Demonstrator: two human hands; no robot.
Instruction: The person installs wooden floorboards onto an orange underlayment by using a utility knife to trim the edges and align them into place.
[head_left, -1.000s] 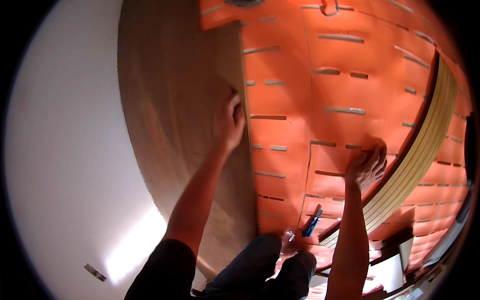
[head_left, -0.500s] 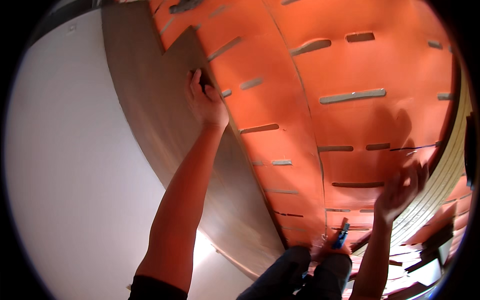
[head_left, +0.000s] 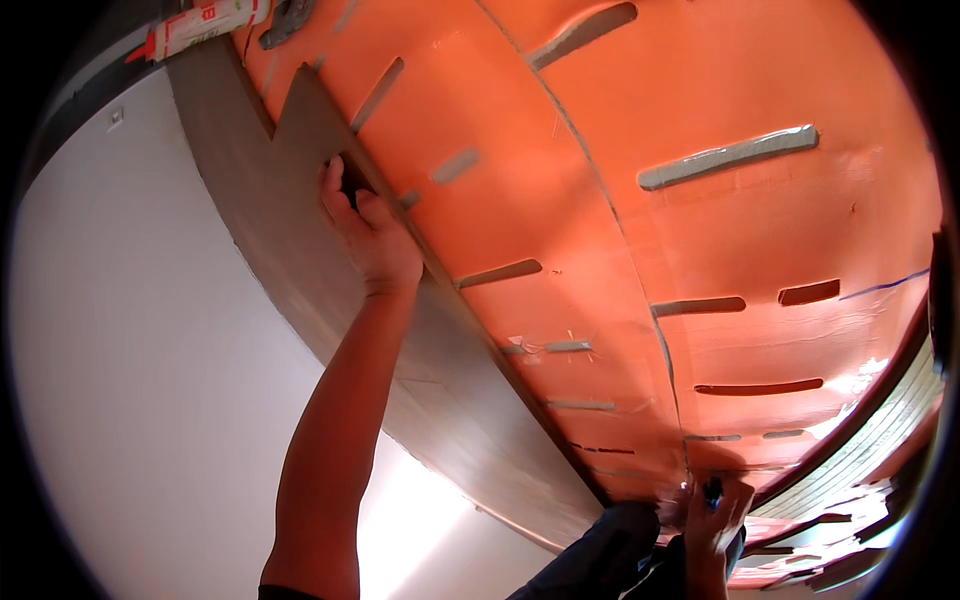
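Room over orange sheet beside brown planking, white wall barring left

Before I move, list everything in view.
Boards: count unclear, brown, along wall
Underlay: one stretch, orange, centre
Wall: one, white, left
Wall plate: one, pale, upper left
Tube: one, white and red, top left
Unclear object: one, grey, beside tube
Drawn line: one, blue, right
Grooved strips: several, pale, lower right
Pieces: several, dark, lower right
Small item: one, blue-black, at right hand
Legs: two, dark blue, bottom
Left hand: one, bare, fingers at boards
Right hand: one, bare, lower right
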